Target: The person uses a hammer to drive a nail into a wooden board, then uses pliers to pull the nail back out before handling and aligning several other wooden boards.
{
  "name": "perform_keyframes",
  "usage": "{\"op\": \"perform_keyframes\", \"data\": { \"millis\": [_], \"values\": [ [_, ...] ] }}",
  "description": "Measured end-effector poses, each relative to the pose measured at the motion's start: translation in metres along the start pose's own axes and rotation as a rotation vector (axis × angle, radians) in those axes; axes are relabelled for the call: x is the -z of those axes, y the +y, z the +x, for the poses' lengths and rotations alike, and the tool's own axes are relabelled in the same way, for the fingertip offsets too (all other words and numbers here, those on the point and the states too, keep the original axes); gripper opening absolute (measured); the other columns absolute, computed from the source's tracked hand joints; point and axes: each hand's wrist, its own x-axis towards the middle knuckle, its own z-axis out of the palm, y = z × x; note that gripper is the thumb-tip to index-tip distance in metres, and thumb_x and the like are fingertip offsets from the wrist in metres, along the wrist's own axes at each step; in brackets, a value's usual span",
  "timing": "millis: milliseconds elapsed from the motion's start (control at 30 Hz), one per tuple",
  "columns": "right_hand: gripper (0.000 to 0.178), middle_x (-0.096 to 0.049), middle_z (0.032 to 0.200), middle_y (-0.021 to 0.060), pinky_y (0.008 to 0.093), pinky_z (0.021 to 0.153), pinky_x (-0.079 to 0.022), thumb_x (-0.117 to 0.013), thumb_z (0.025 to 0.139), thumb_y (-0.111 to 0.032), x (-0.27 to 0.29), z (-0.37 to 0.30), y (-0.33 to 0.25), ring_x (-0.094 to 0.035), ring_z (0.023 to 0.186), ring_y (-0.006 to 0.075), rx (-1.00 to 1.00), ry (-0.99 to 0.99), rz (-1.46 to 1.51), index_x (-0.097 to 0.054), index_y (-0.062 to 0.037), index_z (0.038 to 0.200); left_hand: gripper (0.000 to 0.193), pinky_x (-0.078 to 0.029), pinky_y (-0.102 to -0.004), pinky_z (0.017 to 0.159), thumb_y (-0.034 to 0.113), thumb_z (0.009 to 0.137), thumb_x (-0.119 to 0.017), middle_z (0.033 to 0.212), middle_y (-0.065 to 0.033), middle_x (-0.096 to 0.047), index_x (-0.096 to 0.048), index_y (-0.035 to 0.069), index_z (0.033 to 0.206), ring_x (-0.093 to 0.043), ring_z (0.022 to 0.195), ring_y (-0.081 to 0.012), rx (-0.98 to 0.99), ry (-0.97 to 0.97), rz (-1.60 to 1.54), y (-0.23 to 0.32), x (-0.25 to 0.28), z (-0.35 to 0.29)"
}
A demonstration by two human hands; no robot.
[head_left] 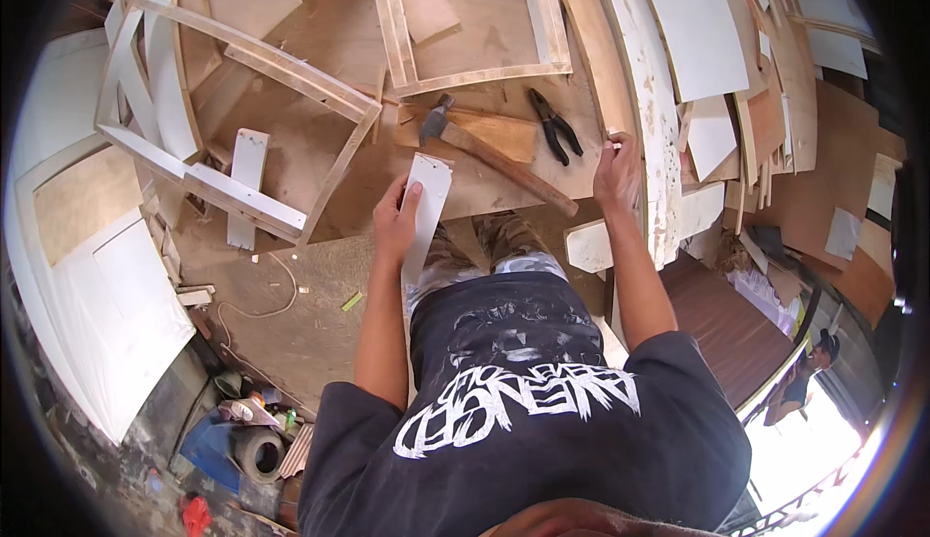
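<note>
My left hand (394,224) is closed around a short white-faced wooden strip (426,206), holding it upright at the near edge of the wooden worktable (465,111). My thumb lies on the white face. My right hand (616,175) is at the table's right side, next to a long pale board; its fingertips are pinched together, and what they hold, if anything, is too small to name. Between my hands a hammer (499,164) lies with its head to the far left, partly over a bare piece of wood (513,137). Black-handled pliers (555,128) rest beyond it, to the right.
Wooden frames lie at the far left (262,58) and far middle (484,80). Stacked white and brown panels (697,29) crowd the right. On the floor at left are a cord (260,312), offcuts and a tyre-like ring (260,455). Another person (799,382) is in the distance, lower right.
</note>
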Motion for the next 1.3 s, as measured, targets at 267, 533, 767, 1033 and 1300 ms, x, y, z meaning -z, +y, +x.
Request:
{"op": "perform_keyframes", "data": {
  "millis": [267, 533, 767, 1033, 1300],
  "values": [
    [0.024, -0.061, 0.091, 0.0226, 0.0521, 0.075, -0.044, -0.055, 0.095, -0.022, -0.031, -0.027, -0.119, -0.059, 0.087, 0.0426, -0.037, -0.287, 0.469, -0.055, -0.0002, 0.084, 0.041, -0.050, -0.0321, 0.093, 0.030, 0.102, -0.062, 0.113, -0.0144, -0.074, -0.065, -0.001, 0.130, -0.068, 0.105, -0.0180, -0.044, 0.045, 0.145, 0.001, 0.011, -0.019],
    [0.030, -0.060, 0.102, 0.0172, 0.0474, 0.088, -0.047, -0.081, 0.072, -0.014, -0.059, -0.027, -0.138, -0.059, 0.101, 0.0374, 0.337, -0.161, 0.314, -0.057, -0.0048, 0.088, 0.039, -0.048, -0.0290, 0.094, 0.027, 0.104, -0.060, 0.115, -0.0089, -0.072, -0.064, -0.002, 0.130, -0.063, 0.105, -0.0145, -0.027, -0.037, 0.075, -0.006, 0.019, -0.016],
    [0.034, -0.059, 0.085, 0.0153, 0.0435, 0.075, -0.051, -0.082, 0.071, -0.001, -0.006, -0.025, -0.106, -0.062, 0.084, 0.0351, 0.206, 0.047, 0.440, -0.048, -0.0037, 0.076, 0.041, -0.050, -0.0323, 0.095, 0.028, 0.103, -0.062, 0.114, -0.0152, -0.073, -0.063, -0.001, 0.132, -0.067, 0.106, -0.0192, -0.070, 0.043, 0.157, 0.008, 0.010, -0.010],
    [0.036, -0.064, 0.087, 0.0155, 0.0416, 0.068, -0.045, -0.088, 0.074, -0.010, 0.002, 0.046, -0.010, -0.056, 0.073, 0.0319, -0.086, 0.212, 0.105, -0.053, 0.0010, 0.073, 0.039, -0.053, -0.0356, 0.081, 0.032, 0.100, -0.065, 0.101, -0.0172, -0.074, -0.064, -0.001, 0.121, -0.071, 0.090, -0.0231, -0.028, 0.066, 0.216, 0.032, -0.040, 0.021],
    [0.035, -0.065, 0.095, 0.0108, 0.0399, 0.068, -0.045, -0.085, 0.077, -0.009, -0.011, 0.054, -0.003, -0.055, 0.072, 0.0287, -0.067, 0.272, 0.127, -0.051, 0.0013, 0.074, 0.039, -0.050, -0.0326, 0.065, 0.037, 0.099, -0.069, 0.078, -0.0113, -0.071, -0.066, -0.002, 0.103, -0.064, 0.069, -0.0169, 0.067, 0.213, 0.243, 0.018, -0.072, 0.025]
  ]
}}
